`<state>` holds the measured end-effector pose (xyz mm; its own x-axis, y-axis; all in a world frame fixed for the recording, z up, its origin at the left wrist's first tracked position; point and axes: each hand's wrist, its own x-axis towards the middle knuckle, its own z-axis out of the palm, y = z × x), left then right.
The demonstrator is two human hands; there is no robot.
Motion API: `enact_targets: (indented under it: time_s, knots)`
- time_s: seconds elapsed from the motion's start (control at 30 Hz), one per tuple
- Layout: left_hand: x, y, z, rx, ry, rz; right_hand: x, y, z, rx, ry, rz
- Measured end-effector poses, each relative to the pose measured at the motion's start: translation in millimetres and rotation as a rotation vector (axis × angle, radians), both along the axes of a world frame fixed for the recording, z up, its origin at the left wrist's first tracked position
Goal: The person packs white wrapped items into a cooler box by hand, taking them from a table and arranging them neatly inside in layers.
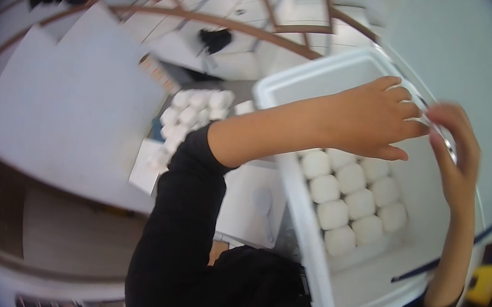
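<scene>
My left hand (381, 118) reaches across the large white bin (297, 188), palm down, fingers spread, with nothing visible in it. Beside it, over the bin's far right rim, is my right hand (460, 144), slightly blurred, its thumb and fingers curved and apart. A shiny strip shows between the two hands, near the right fingers; contact with it is unclear. Inside the bin, several round white pieces (360, 204) sit in close rows below my left hand. My left forearm and hand hide part of the bin's interior.
More white rounded pieces (190, 109) are heaped left of the bin, partly behind my left sleeve. A white board or box top (245, 206) lies nearby. A dark rod (420, 271) crosses the bin's lower right. Wooden-edged frames (232, 25) stand beyond; a yellow object (488, 285) is at right.
</scene>
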<state>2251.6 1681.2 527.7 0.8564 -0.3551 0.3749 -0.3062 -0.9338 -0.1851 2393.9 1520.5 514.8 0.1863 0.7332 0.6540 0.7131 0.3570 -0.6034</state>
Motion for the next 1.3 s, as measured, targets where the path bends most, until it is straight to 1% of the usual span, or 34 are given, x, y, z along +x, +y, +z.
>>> enact_targets:
  time_s: [0.03, 0.07, 0.1, 0.13, 0.17, 0.2, 0.27, 0.3, 0.33, 0.4, 0.47, 0.5, 0.57, 0.6, 0.67, 0.7, 0.73, 0.8, 0.83, 0.87, 0.9, 0.93, 0.97, 1.0, 1.03, 1.07, 1.1, 1.13, 1.17, 1.2, 1.23, 1.27, 1.3]
  knots:
    - [-32.1, 15.0, 2.4, -0.169, -0.096, -0.020, -3.8, -3.2, -0.6, -0.004, -0.119, -0.013]
    - [-64.9, 30.1, -2.8, -0.162, -0.127, 0.034, -7.3, -4.4, -1.5, 0.062, -0.288, -0.077]
    - [-101.4, 43.2, -21.2, -0.435, -0.174, 0.057, -9.1, -12.0, -7.0, 0.138, -0.454, -0.153]
    - [-139.4, 54.9, -45.8, -0.709, -0.238, 0.067, 2.0, -31.1, -25.0, 0.245, -0.610, -0.159]
    - [-178.4, 67.3, -75.2, -0.725, -0.323, 0.246, 4.0, -40.6, -33.2, 0.293, -0.694, -0.190]
    - [-218.3, 81.0, -112.1, -0.746, -0.413, 0.430, -6.3, -38.8, -34.1, 0.291, -0.717, -0.214]
    - [-309.6, 107.4, -198.8, -0.800, -0.410, 0.888, -31.8, -26.9, -40.6, 0.248, -0.703, -0.233]
    - [-359.3, 112.7, -239.6, -0.787, -0.448, 1.140, -50.6, -14.5, -41.3, 0.217, -0.680, -0.222]
    - [-407.1, 123.0, -266.4, -0.748, -0.475, 1.378, -72.9, -0.6, -42.8, 0.187, -0.656, -0.207]
    - [-494.1, 145.3, -305.3, -0.607, -0.564, 1.688, -117.6, 32.2, -44.1, 0.136, -0.610, -0.153]
    - [-546.4, 161.8, -284.6, -0.307, -0.450, 1.941, -163.3, 65.4, -46.3, 0.078, -0.564, -0.070]
    - [-571.8, 177.8, -291.2, -0.335, -0.450, 1.950, -187.9, 83.1, -46.5, 0.053, -0.543, -0.020]
    - [-613.5, 209.7, -305.9, -0.624, -0.290, 1.897, -235.3, 119.9, -47.5, 0.011, -0.495, 0.092]
    - [-620.3, 218.1, -308.3, -0.637, -0.308, 1.904, -254.9, 136.8, -47.7, -0.003, -0.474, 0.145]
    - [-626.5, 238.0, -310.6, -0.796, -0.112, 1.966, -293.2, 165.6, -47.4, -0.020, -0.421, 0.248]
    - [-626.0, 240.6, -313.6, -0.727, -0.111, 1.973, -310.2, 179.9, -46.3, -0.034, -0.389, 0.297]
    - [-626.3, 242.3, -315.0, -0.732, -0.101, 1.971, -326.9, 194.2, -44.2, -0.043, -0.351, 0.341]
    - [-621.9, 239.8, -301.6, -0.719, -0.079, 1.925, -355.9, 219.6, -39.4, -0.054, -0.259, 0.426]
    - [-617.6, 230.0, -283.4, -0.806, -0.197, 1.939, -370.8, 231.4, -35.9, -0.055, -0.205, 0.473]
    - [-613.1, 226.5, -277.5, -0.803, -0.217, 1.926, -385.8, 243.1, -32.5, -0.057, -0.137, 0.524]
    - [-608.9, 224.2, -273.6, -1.330, -0.617, 1.650, -401.1, 254.1, -30.2, -0.061, -0.051, 0.573]
    - [-603.1, 221.0, -269.3, -1.808, -0.972, 1.233, -416.8, 265.7, -29.6, -0.090, 0.053, 0.621]
    - [-586.5, 212.4, -243.6, -1.926, -1.032, 1.056, -434.1, 276.0, -32.5, -0.148, 0.177, 0.665]
    - [-563.6, 199.0, -206.0, -2.044, -1.079, 0.866, -453.2, 285.7, -39.0, -0.263, 0.319, 0.673]
    - [-542.9, 184.6, -174.2, -2.046, -1.005, 0.739, -469.8, 290.3, -48.3, -0.497, 0.512, 0.592]
    - [-523.4, 173.3, -148.2, -2.039, -0.930, 0.607, -473.8, 296.9, -64.3, -0.607, 0.649, 0.620]
    - [-504.2, 165.8, -132.6, -1.895, -0.853, 0.520, -473.6, 301.1, -73.1, -0.709, 0.791, 0.648]
    - [-488.9, 157.8, -121.5, -1.752, -0.780, 0.433, -472.8, 297.8, -65.9, -0.681, 0.790, 0.608]
    - [-478.6, 150.1, -113.0, -1.761, -0.749, 0.389, -470.2, 292.4, -55.5, -0.611, 0.772, 0.678]
    - [-468.8, 143.8, -106.2, -1.595, -0.681, 0.483, -464.1, 288.5, -47.8, -0.542, 0.745, 0.747]
    - [-459.8, 138.9, -99.2, -1.422, -0.614, 0.562, -455.3, 285.5, -45.4, -0.516, 0.739, 0.701]
    - [-452.0, 136.5, -91.4, -1.427, -0.582, 0.500, -443.1, 281.8, -44.2, -0.500, 0.668, 0.643]
    - [-446.0, 136.4, -84.7, -1.249, -0.527, 0.544, -429.1, 275.9, -37.5, -0.481, 0.637, 0.572]
